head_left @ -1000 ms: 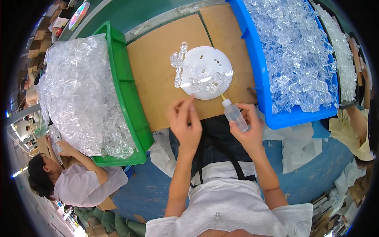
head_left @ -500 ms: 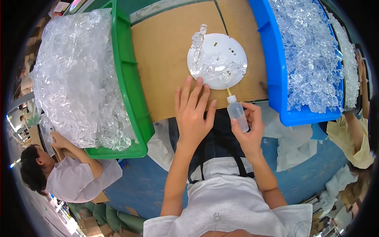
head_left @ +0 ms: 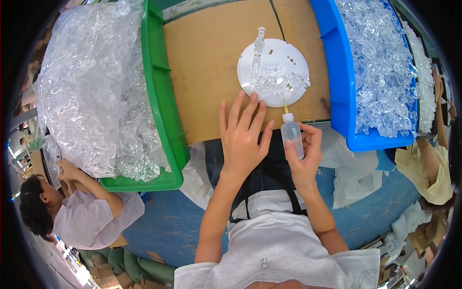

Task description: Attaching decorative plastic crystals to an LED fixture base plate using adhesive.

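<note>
A round white disc (head_left: 274,48) with small holes lies on the brown board. Clear plastic pieces (head_left: 276,74) cover its near half, and a clear beaded stick (head_left: 258,54) runs along its left side past the far rim. My left hand (head_left: 244,137) lies flat with fingers spread, fingertips at the disc's near-left edge. In my right hand (head_left: 305,153) is a translucent squeeze bottle (head_left: 292,136) with a white cap and thin yellowish nozzle. The nozzle tip meets the clear pieces at the disc's near rim; whether liquid comes out is too small to tell.
A green bin (head_left: 155,77) of clear pieces under plastic film stands left. On the right is a blue bin (head_left: 339,72) heaped with clear pieces. The brown board (head_left: 202,72) lies between them. One person (head_left: 91,216) works at left, another (head_left: 426,166) at far right.
The disc and bins have shifted slightly in the view. The bottle's nozzle now reaches a little farther over the disc's near edge. My left hand stays spread beside the disc.
</note>
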The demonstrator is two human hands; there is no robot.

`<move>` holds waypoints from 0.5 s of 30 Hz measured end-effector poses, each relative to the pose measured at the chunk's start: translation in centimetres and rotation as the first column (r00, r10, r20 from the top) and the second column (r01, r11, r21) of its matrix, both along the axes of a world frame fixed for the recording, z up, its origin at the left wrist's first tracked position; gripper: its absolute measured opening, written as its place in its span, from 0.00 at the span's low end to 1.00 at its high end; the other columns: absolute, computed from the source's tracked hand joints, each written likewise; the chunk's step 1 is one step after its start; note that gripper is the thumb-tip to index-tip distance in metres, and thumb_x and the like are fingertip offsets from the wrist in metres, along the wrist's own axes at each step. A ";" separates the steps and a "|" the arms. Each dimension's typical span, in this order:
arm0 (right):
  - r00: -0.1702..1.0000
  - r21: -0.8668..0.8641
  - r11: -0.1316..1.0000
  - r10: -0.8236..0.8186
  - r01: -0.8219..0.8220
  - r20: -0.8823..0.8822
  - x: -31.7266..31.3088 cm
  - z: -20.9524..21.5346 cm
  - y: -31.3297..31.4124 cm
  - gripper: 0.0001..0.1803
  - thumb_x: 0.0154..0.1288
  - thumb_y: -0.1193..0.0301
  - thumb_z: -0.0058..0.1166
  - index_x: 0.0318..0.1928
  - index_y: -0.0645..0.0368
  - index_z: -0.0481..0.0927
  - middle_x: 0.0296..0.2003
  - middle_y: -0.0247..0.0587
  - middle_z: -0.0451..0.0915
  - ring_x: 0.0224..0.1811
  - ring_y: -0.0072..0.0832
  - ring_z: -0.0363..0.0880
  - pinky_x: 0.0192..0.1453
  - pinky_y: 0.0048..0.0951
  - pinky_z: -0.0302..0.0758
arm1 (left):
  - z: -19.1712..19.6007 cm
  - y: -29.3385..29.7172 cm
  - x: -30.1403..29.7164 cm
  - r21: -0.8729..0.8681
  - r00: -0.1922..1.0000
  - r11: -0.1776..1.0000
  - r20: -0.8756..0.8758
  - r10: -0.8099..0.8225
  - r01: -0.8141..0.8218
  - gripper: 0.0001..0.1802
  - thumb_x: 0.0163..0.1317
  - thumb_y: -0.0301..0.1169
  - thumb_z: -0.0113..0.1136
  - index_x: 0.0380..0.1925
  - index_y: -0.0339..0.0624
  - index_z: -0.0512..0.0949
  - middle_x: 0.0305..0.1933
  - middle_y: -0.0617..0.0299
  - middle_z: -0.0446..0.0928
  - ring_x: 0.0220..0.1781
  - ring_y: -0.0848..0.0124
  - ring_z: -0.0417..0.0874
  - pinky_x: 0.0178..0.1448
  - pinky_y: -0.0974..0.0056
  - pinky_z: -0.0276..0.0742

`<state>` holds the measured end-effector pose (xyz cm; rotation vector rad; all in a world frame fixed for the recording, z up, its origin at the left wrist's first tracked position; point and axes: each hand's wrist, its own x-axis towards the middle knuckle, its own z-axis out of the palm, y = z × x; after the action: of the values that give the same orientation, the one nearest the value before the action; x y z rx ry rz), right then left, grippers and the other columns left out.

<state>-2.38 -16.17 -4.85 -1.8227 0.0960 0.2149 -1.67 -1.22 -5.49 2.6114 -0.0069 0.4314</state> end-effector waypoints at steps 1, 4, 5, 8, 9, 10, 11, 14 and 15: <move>1.000 -0.008 1.000 0.002 -0.002 0.002 0.0 -0.1 0.0 0.20 0.61 0.73 0.56 0.51 0.62 0.66 0.31 0.33 0.73 0.29 0.14 0.70 0.31 0.16 0.66 | -0.1 0.0 0.0 -0.001 1.000 1.000 0.000 -0.001 0.001 0.19 0.56 0.34 0.61 0.47 0.40 0.79 0.58 0.57 0.74 0.66 0.55 0.66 0.70 0.43 0.51; 1.000 -0.004 1.000 0.011 -0.010 0.029 0.2 0.0 -0.1 0.21 0.60 0.73 0.57 0.52 0.62 0.66 0.30 0.34 0.74 0.29 0.14 0.70 0.31 0.17 0.67 | 0.0 0.1 0.1 -0.006 1.000 1.000 -0.002 -0.001 0.001 0.19 0.55 0.33 0.61 0.47 0.41 0.80 0.58 0.58 0.74 0.67 0.55 0.66 0.70 0.43 0.49; 0.998 0.009 1.000 0.018 -0.019 0.057 0.4 0.1 -0.1 0.21 0.59 0.73 0.57 0.52 0.63 0.66 0.30 0.34 0.74 0.29 0.15 0.70 0.32 0.17 0.67 | 0.3 0.2 0.2 -0.016 1.000 1.000 0.015 0.002 -0.001 0.18 0.55 0.31 0.62 0.47 0.41 0.80 0.56 0.58 0.75 0.65 0.55 0.67 0.69 0.45 0.53; 0.986 0.008 0.995 0.093 -0.095 0.139 0.4 -0.3 -0.6 0.23 0.57 0.74 0.58 0.53 0.63 0.67 0.30 0.34 0.74 0.29 0.16 0.71 0.33 0.17 0.68 | 0.3 0.3 0.9 -0.172 0.995 0.983 0.071 0.070 -0.057 0.17 0.54 0.27 0.62 0.46 0.40 0.80 0.53 0.58 0.76 0.60 0.56 0.70 0.64 0.51 0.61; 0.986 0.015 0.996 0.090 -0.093 0.141 0.5 -0.4 -0.6 0.23 0.57 0.74 0.58 0.53 0.63 0.67 0.30 0.34 0.74 0.29 0.16 0.71 0.33 0.17 0.68 | 0.2 0.3 1.3 -0.321 0.985 0.941 0.100 0.142 -0.103 0.16 0.53 0.25 0.63 0.45 0.39 0.80 0.52 0.58 0.76 0.57 0.57 0.72 0.60 0.54 0.66; 0.987 0.025 0.996 0.086 -0.091 0.137 0.5 -0.4 -0.6 0.24 0.56 0.74 0.58 0.53 0.63 0.68 0.30 0.34 0.74 0.30 0.16 0.71 0.33 0.18 0.69 | 0.5 0.0 2.1 -0.355 0.973 0.928 0.146 0.178 -0.116 0.18 0.51 0.23 0.65 0.45 0.39 0.80 0.45 0.58 0.77 0.47 0.59 0.74 0.51 0.60 0.70; 0.988 0.036 0.995 0.083 -0.088 0.133 0.7 -0.4 -0.6 0.24 0.55 0.74 0.59 0.53 0.62 0.69 0.30 0.34 0.74 0.30 0.17 0.72 0.34 0.18 0.70 | 0.8 -0.4 2.7 -0.352 0.974 0.930 0.146 0.172 -0.111 0.18 0.51 0.23 0.65 0.45 0.39 0.80 0.45 0.58 0.77 0.47 0.59 0.74 0.51 0.60 0.70; 0.990 -0.027 0.994 0.107 -0.105 0.093 1.4 -0.1 -0.8 0.24 0.54 0.74 0.60 0.52 0.61 0.70 0.30 0.34 0.74 0.30 0.17 0.73 0.34 0.19 0.71 | 1.1 -1.3 3.8 -0.425 0.955 0.880 0.100 0.278 -0.212 0.19 0.50 0.25 0.68 0.45 0.39 0.80 0.40 0.56 0.77 0.41 0.61 0.73 0.47 0.61 0.70; 0.991 -0.020 0.995 0.096 -0.094 0.091 1.7 -0.1 -0.9 0.24 0.54 0.74 0.60 0.52 0.61 0.70 0.30 0.34 0.74 0.30 0.17 0.73 0.34 0.19 0.71 | 1.1 -1.5 4.1 -0.427 0.950 0.872 0.082 0.300 -0.238 0.20 0.49 0.26 0.69 0.45 0.40 0.81 0.39 0.56 0.77 0.40 0.62 0.73 0.46 0.61 0.69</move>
<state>-0.72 -17.09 -4.95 -1.8520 -0.0541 0.1969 2.44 -2.70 -4.38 2.1604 0.3676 0.6456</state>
